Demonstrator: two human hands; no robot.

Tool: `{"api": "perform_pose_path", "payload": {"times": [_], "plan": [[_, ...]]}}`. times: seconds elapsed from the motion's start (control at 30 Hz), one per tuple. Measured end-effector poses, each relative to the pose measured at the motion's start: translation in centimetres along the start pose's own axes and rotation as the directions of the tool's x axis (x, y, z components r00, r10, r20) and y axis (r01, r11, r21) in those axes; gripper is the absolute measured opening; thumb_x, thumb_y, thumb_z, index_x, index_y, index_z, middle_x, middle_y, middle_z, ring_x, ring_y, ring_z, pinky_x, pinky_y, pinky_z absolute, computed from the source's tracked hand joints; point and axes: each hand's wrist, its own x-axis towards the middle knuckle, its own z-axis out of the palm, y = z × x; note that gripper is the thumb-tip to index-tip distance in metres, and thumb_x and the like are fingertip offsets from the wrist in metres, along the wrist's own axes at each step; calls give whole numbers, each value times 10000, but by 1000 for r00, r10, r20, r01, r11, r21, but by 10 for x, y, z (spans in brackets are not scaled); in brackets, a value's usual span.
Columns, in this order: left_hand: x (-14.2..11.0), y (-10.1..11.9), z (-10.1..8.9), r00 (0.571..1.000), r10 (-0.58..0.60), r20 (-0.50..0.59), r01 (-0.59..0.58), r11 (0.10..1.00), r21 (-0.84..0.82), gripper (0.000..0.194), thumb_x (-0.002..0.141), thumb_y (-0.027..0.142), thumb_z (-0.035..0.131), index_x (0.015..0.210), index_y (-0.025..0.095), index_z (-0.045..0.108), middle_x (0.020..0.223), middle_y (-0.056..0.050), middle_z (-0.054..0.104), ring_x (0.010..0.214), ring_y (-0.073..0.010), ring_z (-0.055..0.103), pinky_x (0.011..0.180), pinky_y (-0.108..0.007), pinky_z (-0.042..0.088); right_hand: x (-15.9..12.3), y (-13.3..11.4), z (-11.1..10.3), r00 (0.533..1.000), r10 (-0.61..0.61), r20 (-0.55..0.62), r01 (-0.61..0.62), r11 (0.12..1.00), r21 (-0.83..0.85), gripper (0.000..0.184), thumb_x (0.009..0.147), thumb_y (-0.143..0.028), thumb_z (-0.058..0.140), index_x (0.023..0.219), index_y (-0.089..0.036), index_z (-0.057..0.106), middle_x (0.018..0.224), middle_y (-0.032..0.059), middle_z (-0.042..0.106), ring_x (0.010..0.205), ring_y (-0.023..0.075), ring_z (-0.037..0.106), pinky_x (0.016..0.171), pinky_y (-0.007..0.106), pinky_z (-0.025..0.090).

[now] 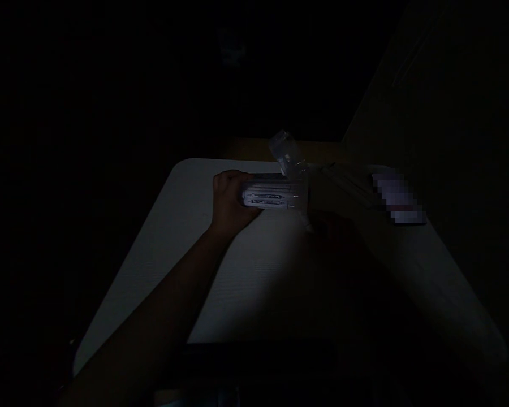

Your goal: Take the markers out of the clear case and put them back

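The scene is very dark. My left hand (228,199) reaches across a pale table (173,243) and is closed around the left end of a white boxy object (271,193) lying on its side. A piece of clear plastic wrap (286,151) sticks up from the far edge of that object. My right hand (328,223) is a dim shape just right of the object; its fingers are lost in shadow.
A pale flat item (348,181) extends right of the white object, ending in a blurred patch (398,198). A brownish surface (254,148) lies beyond the table's far edge. Everything else is black.
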Motion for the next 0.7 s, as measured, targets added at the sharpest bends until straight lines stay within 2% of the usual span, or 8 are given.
{"api": "perform_pose_path", "payload": {"times": [0.1,0.17,0.3,0.47,0.57,0.7], "plan": [[0,-1,0,1000,-7,13,7,1000,5,566,588,403,759,1076,240,525,1059,-70,561,1028,-275,530,884,-435,407,-3,-3,0,998,44,51,-42,999,-25,509,826,-382,516,1284,-165,563,1240,136,630,1082,309,608,904,448,469],[0,-2,0,1000,-3,10,3,1000,-6,564,592,403,755,1081,239,527,1059,-69,558,1030,-274,526,889,-439,403,-2,-1,2,995,94,38,-94,996,-10,458,833,-370,508,1236,-172,602,1200,136,648,1046,303,624,875,442,485],[0,-1,1,999,19,-26,-20,999,-29,582,577,375,769,1086,232,525,1050,-68,553,1025,-276,525,877,-433,408,3,8,2,983,153,-97,-139,981,135,425,836,-352,516,1202,-167,626,1205,131,646,1062,284,618,877,425,489],[0,1,-1,1000,-8,1,8,999,-35,577,581,389,774,1073,231,517,1040,-63,556,1034,-281,526,889,-443,409,6,20,-11,943,241,-229,-163,935,316,316,806,-296,550,1049,-151,690,1018,111,709,890,219,660,771,352,516],[0,0,-1,1000,-3,4,3,1000,-31,595,569,400,782,1072,234,513,1044,-63,555,1035,-283,525,889,-446,407,7,26,-14,936,210,-282,-123,947,296,352,834,-237,477,1101,-110,668,1114,143,680,978,228,639,827,359,506],[0,-1,1,1000,-13,2,13,999,-29,598,585,424,769,1085,231,505,1060,-66,551,1038,-279,520,894,-450,401,11,26,-5,973,124,-194,-81,973,215,311,811,-263,515,1042,-165,698,1100,120,685,996,261,636,875,428,501]]}}
